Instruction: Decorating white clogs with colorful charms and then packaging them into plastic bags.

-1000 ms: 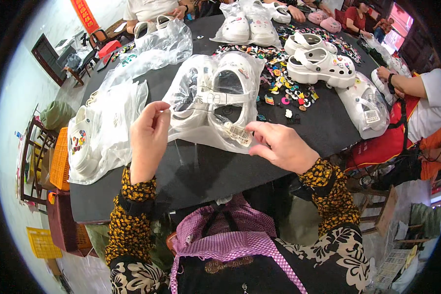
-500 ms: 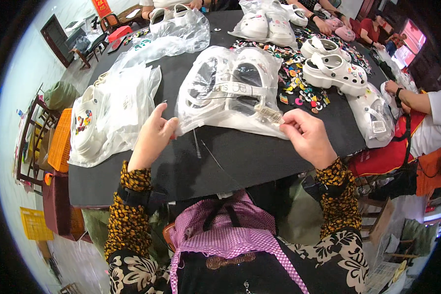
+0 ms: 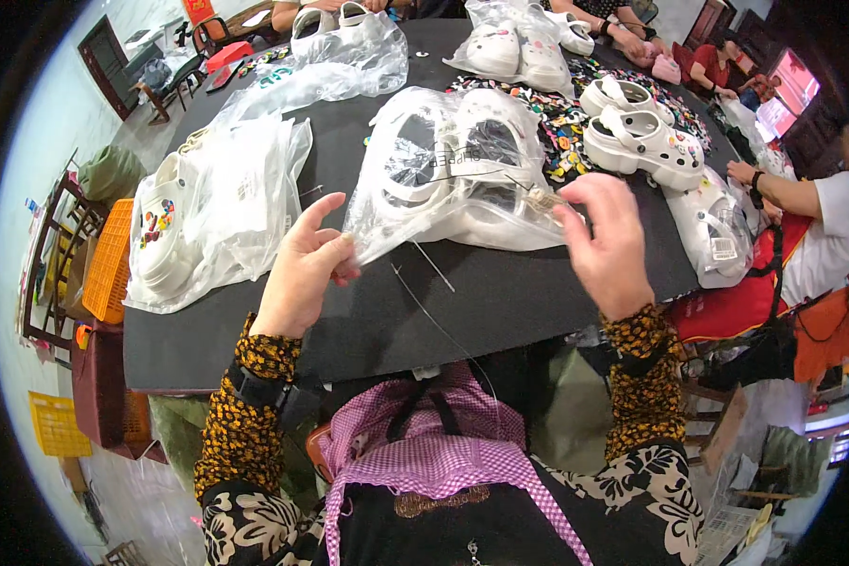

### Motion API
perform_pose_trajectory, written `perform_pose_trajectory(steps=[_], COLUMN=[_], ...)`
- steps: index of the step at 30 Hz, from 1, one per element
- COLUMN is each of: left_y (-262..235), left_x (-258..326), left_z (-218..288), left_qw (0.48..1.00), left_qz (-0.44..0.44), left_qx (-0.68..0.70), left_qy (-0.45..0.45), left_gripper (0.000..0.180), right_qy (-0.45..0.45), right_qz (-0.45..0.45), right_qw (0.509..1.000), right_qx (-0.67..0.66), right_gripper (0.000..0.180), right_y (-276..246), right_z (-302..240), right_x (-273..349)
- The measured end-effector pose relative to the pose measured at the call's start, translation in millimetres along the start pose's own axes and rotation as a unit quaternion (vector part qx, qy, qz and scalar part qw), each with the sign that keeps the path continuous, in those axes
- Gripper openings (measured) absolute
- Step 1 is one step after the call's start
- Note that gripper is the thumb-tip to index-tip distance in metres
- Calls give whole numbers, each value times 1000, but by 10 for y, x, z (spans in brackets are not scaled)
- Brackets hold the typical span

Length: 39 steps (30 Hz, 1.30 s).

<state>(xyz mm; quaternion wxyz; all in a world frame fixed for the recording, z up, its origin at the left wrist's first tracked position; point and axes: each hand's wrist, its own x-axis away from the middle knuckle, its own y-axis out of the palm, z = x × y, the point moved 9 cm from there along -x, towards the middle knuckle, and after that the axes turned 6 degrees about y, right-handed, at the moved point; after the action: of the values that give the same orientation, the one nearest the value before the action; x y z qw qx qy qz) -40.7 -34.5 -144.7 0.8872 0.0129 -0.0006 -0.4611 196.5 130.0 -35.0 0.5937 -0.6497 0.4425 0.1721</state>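
Note:
In front of me on the black table lies a clear plastic bag [image 3: 448, 203] with a pair of white clogs [image 3: 491, 141] inside. My left hand [image 3: 307, 259] pinches the bag's near left corner under the thumb, its index finger stretched out. At the opposite side my right hand [image 3: 606, 241] is closed on the bag's right edge, thumb and index finger beside a small tan label [image 3: 543, 200]. The film is drawn out between both hands. A thin clear strip [image 3: 434, 266] lies just below the bag, and a fine thread runs from there toward the table's near edge.
Another bagged clog [image 3: 165, 226] lies to my left. Loose white clogs [image 3: 643, 141] stand at the right beside a heap of colourful shoe charms [image 3: 561, 141]. More bagged clogs [image 3: 717, 241] lie near a co-worker's arm [image 3: 783, 193]. Other people sit along the far side.
My right hand has risen slightly and shifted right with the bag's edge. My left hand has moved a little right and turned. The bag's printed side is more creased now.

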Motion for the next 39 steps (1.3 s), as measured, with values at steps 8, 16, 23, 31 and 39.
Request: perform_pose_trajectory(steps=[8, 16, 23, 31, 39], left_y=[15, -85, -191, -435, -459], left_x=[13, 44, 49, 18, -3], left_z=[-26, 11, 15, -70, -91], left_qw=[996, 988, 990, 995, 999], left_qz=[15, 11, 37, 45, 32], left_qx=[80, 150, 132, 92, -38], left_qy=[-44, -30, -13, -12, -5], left_gripper=[49, 51, 52, 48, 45], right_qy=[-174, -232, -213, -152, -68], right_qz=[-84, -81, -109, -69, -89], right_qw=[981, 969, 969, 978, 984], right_qx=[-18, 38, 53, 122, 140], right_gripper=[23, 18, 20, 11, 17], right_y=[827, 1023, 801, 347, 66], right_z=[-870, -1022, -966, -472, 45], right_x=[76, 85, 207, 350, 537])
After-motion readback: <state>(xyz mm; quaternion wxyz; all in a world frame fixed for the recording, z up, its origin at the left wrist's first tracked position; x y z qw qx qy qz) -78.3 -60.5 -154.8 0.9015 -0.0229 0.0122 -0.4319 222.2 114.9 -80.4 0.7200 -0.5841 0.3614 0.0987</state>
